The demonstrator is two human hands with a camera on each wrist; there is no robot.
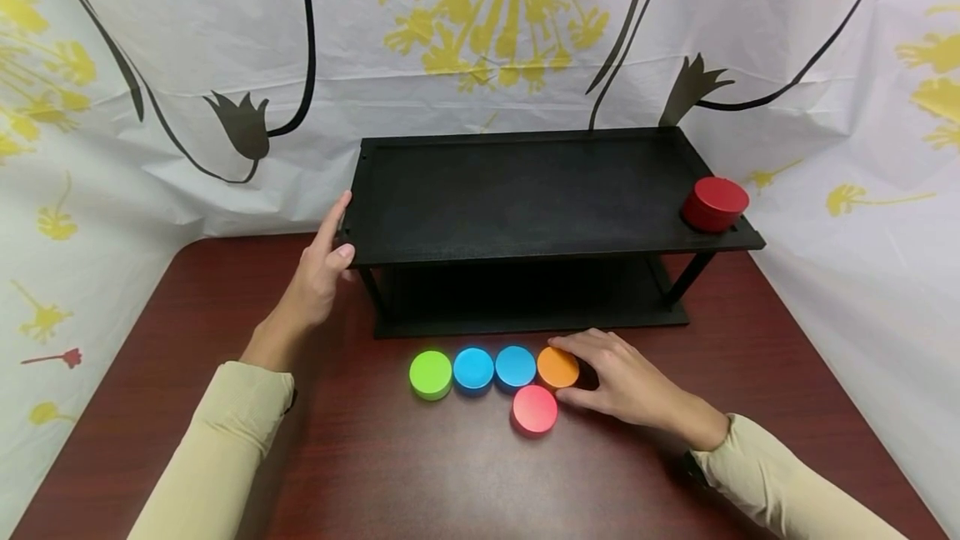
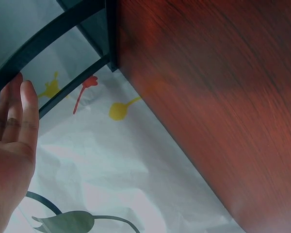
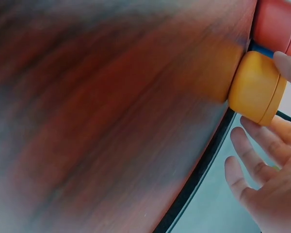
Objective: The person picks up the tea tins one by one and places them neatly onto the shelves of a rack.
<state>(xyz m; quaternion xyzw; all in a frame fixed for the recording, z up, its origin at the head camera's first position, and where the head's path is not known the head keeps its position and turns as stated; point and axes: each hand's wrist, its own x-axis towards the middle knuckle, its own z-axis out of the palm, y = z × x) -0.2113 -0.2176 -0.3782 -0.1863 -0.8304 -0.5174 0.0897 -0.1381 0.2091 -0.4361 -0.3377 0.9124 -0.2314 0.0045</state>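
Observation:
My left hand (image 1: 317,273) rests against the left end of a black two-level shelf (image 1: 517,198). Its fingers lie straight along the shelf's edge in the left wrist view. Down on the table, my right hand (image 1: 626,377) holds a round orange tin (image 1: 558,367) between thumb and fingers; the other fingers stand spread in the right wrist view. The orange tin ends a row with two blue tins (image 1: 473,370) and a green tin (image 1: 431,374). A pinkish-red tin (image 1: 534,410) sits in front of the row, close to the orange one.
A dark red tin (image 1: 716,204) stands on the top board's right front corner. Beneath is a lower black board (image 1: 525,294) on the reddish wooden table (image 1: 420,482). A white patterned sheet (image 1: 480,48) hangs behind and at both sides.

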